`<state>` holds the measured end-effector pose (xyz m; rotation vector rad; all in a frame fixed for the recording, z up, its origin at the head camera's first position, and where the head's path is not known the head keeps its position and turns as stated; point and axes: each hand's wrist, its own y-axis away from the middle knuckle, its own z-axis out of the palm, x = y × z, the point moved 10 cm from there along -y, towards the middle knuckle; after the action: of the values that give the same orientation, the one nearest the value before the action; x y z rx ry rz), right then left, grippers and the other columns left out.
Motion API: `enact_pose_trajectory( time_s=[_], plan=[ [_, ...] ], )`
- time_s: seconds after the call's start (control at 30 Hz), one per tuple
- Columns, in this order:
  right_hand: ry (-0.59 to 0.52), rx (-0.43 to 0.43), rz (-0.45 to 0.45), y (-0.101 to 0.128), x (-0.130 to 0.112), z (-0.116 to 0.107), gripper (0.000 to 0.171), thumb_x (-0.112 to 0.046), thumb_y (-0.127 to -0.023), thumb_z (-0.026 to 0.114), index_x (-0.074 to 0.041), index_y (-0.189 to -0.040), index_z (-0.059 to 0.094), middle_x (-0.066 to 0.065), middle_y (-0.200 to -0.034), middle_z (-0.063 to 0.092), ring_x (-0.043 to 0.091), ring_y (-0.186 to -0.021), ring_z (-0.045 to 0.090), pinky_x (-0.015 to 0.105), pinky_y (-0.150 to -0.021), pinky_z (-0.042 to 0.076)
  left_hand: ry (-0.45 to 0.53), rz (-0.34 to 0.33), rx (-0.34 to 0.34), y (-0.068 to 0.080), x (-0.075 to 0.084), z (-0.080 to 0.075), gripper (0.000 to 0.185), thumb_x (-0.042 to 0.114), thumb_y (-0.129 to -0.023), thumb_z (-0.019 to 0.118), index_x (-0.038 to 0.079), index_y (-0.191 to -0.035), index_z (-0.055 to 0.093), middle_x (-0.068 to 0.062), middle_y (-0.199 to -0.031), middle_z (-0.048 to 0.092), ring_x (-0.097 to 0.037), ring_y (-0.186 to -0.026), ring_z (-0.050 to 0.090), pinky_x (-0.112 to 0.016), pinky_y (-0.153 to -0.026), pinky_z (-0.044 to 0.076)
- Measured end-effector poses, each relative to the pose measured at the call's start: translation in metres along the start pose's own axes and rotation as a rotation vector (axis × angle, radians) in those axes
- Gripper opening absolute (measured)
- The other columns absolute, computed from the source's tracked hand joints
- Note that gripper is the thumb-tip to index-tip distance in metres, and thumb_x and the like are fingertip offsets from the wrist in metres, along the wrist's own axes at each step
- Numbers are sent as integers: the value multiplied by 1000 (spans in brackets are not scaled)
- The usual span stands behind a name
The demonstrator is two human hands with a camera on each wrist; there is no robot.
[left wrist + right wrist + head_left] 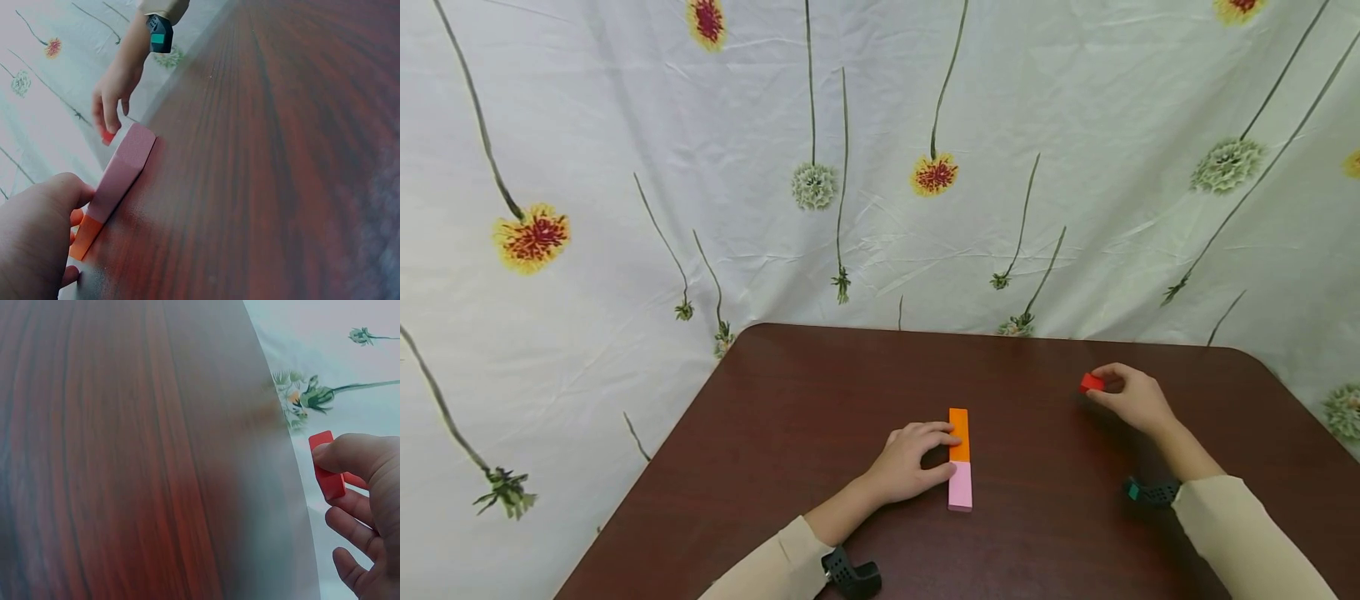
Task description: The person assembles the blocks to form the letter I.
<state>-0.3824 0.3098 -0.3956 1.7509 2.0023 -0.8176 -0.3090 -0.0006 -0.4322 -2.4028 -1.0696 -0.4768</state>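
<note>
An orange block (958, 427) and a pink block (960, 492) lie end to end on the dark wooden table, forming one straight strip. My left hand (912, 463) rests beside the strip, its fingertips over the orange block and its thumb at the pink block near the joint. In the left wrist view, the thumb reaches the side of the pink block (122, 172), while the other fingers are partly hidden behind the orange block (86, 237). Farther right, my right hand (1137, 400) pinches a small red block (1092, 382) between thumb and fingers, above the table.
The brown table (820, 367) has rounded far corners. Behind it hangs a pale cloth (745, 125) printed with flowers and stems. Both wrists wear dark bands, the left band (852, 575) low over the table and the right band (1153, 492) at the sleeve.
</note>
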Motion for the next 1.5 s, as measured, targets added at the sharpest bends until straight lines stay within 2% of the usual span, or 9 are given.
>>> enact_pose_trajectory(
  time_s=[0.9,1.5],
  plan=[
    [-45,-13,-19,-17,-27,30,40,-26,-83,69,-1,-112,59,18,-101,61,30,-88,56,34,-64,45,0,4,7,0,-2,1,39,41,-89,54,25,-124,59,8,-135,46,-18,-124,39,-50,-95,26],
    [-81,-32,-62,-27,-49,59,36,-22,-81,71,-3,-109,60,14,-99,62,27,-86,57,34,-63,45,2,-3,7,1,0,-1,38,40,-89,55,25,-124,59,8,-135,47,-19,-123,40,-49,-95,27]
  ],
)
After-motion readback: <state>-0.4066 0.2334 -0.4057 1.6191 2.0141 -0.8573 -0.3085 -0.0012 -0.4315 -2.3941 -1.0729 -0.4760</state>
